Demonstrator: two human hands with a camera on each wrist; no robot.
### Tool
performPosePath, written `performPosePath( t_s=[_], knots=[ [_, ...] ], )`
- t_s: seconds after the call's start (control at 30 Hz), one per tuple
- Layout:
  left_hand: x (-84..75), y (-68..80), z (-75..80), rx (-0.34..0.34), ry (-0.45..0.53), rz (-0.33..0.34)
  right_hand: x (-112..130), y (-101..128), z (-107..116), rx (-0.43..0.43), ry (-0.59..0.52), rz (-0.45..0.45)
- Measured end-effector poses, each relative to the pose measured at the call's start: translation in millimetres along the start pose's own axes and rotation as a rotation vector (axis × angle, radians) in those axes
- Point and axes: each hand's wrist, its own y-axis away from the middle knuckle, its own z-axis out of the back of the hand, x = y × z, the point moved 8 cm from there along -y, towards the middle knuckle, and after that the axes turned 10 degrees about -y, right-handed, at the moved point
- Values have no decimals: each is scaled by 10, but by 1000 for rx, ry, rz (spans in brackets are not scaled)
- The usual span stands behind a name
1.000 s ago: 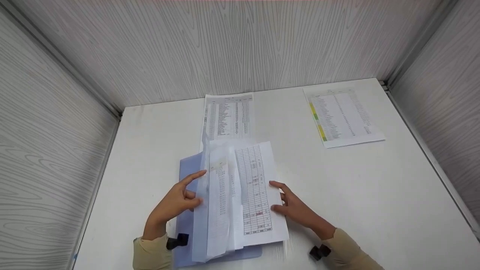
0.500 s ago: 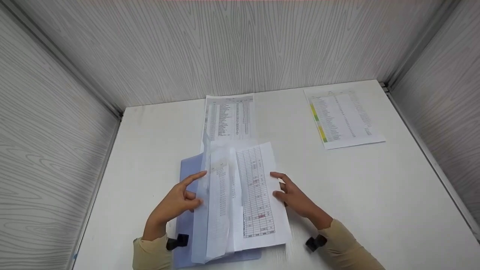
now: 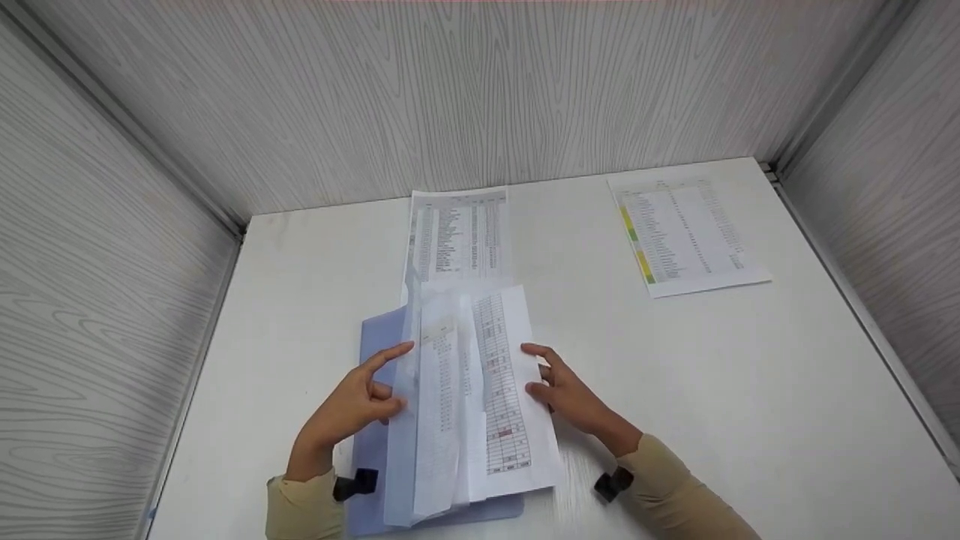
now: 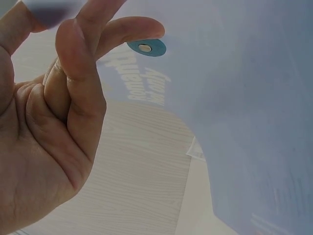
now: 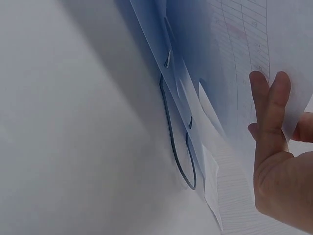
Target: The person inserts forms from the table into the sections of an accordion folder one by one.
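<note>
Your left hand point(image 3: 352, 409) pinches the raised flap of the blue folder point(image 3: 375, 337). Your right hand point(image 3: 562, 394) grips the printed sheet point(image 3: 502, 390) between your hands by its edge.

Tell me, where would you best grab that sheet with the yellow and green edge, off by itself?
I'd take the colour-edged sheet at its near right corner, coming from the right. It lies flat on the table, with nothing on it, and that corner lies nearest the right hand. Being flat, its edge probably needs lifting first.
</note>
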Motion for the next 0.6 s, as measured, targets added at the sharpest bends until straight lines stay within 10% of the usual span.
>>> performPosePath(
  t_s=[0.6],
  knots=[
    [13,-22,1,10,18,9,-213,-214,-235,-49,-46,-75]
  ],
)
